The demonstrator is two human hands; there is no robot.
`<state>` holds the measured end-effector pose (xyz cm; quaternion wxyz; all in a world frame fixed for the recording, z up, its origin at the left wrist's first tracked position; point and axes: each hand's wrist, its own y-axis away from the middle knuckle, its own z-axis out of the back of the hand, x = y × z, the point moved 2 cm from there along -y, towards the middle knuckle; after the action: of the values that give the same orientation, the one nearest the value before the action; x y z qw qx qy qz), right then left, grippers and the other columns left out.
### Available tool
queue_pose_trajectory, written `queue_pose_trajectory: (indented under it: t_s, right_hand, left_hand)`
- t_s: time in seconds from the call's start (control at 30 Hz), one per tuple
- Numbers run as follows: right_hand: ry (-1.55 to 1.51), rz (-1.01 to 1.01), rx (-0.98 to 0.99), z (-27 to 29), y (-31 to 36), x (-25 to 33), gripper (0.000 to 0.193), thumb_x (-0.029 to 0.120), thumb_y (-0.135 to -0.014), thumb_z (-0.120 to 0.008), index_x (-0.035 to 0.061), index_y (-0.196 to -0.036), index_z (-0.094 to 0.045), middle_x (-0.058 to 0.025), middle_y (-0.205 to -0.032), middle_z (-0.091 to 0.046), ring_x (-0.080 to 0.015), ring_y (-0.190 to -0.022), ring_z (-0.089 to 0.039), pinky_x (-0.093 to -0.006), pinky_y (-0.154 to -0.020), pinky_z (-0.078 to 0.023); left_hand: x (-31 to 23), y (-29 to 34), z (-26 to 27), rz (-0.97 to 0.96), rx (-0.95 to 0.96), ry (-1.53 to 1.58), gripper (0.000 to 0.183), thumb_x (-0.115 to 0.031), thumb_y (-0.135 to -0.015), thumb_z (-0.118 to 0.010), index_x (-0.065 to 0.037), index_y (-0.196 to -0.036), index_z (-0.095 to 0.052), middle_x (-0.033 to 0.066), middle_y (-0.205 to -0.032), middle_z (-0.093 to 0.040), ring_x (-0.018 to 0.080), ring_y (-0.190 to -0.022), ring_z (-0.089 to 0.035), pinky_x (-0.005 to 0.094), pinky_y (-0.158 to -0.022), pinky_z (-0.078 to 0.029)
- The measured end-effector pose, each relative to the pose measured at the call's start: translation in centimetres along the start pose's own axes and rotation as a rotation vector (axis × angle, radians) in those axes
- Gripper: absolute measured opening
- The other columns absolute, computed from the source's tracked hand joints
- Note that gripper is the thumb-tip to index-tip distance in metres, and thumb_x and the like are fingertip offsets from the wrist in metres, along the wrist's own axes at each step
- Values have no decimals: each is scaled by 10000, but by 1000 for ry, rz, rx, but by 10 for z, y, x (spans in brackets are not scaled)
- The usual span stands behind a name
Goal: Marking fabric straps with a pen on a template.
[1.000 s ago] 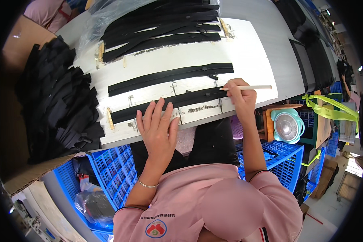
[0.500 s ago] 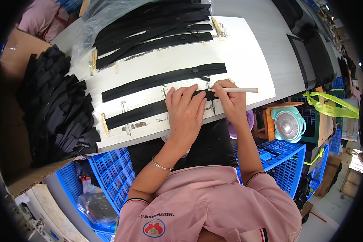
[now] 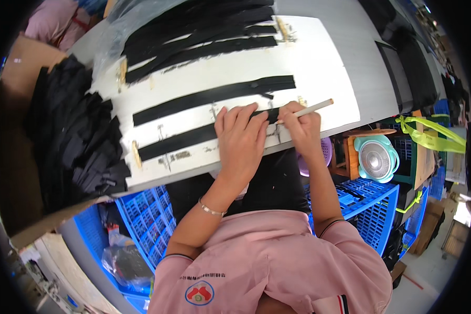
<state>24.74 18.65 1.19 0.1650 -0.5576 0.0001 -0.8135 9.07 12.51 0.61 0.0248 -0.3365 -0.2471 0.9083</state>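
Note:
A long black zipper (image 3: 183, 140) lies across the near part of a white board (image 3: 327, 68). On it my left hand (image 3: 240, 144) rests flat with the fingers stretched out, pressing it against the board. My right hand (image 3: 302, 128) pinches a white pencil (image 3: 317, 107), slanted up to the right. Its tip is low by the near edge of the zipper, just right of my left fingertips; whether it touches the fabric I cannot tell. Beyond my hands, a second black zipper (image 3: 204, 100) lies parallel, its small pull tab sticking out toward me.
Several more black strips (image 3: 193, 49) lie at the board's far end, beside clear plastic. A cardboard box (image 3: 15, 157) full of black strips stands at the left. Blue crates (image 3: 146, 220) sit below the table. A turquoise fan (image 3: 374, 159) is at the right.
The pencil has tilted, its back end rising and its tip shifting nearer to me along the zipper. My left hand stays flat in the same spot on the zipper.

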Motion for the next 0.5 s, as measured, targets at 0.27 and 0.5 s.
queue_pose_trajectory:
  t_s: [0.27,0.5]
  right_hand:
    - [-173,180,291,-23,53,43,173,228,-962,-693,84,-1002,-780,-22,-877,-720,-174,-729,-628,-332,-655,-488]
    - [351,986,761,-95,84,91,341,329,-783,-821,142,-1049,-717,-6,-1297,-696,-213,-1244,-610,-446,-1147,-399]
  left_hand:
    - [4,0,-8,-84,-103,41,197,-122,-839,-751,-107,-1034,-728,61,-1160,-670,265,-1110,-599,515,-1106,-372]
    - [4,7,-9,-60,-92,-71,154,-137,-844,-752,-118,-992,-715,12,-1167,-652,235,-1115,-578,494,-1127,-350]
